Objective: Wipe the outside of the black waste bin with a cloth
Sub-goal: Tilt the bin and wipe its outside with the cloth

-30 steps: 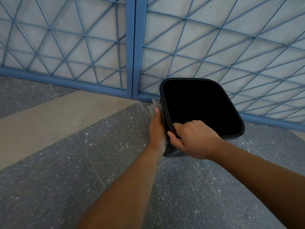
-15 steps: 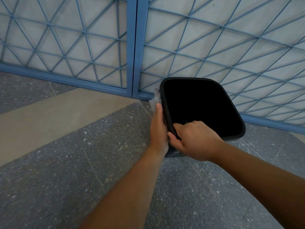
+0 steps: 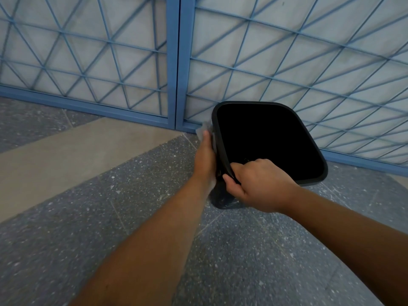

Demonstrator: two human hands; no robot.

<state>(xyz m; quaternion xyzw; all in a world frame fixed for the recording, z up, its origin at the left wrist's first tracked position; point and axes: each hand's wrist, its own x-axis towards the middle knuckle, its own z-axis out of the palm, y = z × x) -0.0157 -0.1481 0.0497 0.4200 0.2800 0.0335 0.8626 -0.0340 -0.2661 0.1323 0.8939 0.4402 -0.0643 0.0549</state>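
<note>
The right hand (image 3: 259,185) grips the bin (image 3: 309,140) rim; the left hand (image 3: 205,160), seemingly flat, presses the cloth (image 3: 204,129) against its side. Hold steady, wipe downward in overlapping strokes.

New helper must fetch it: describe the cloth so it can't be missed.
Find the blue lattice gate; the black waste bin sits before it. The cloth is the pale rag pressed on the bin's outer left wall under the left hand, the only light, soft thing there.

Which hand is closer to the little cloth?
Left. The left hand presses the cloth flat against the bin's outer side. The right hand grips the rim, apart from the cloth.
</note>
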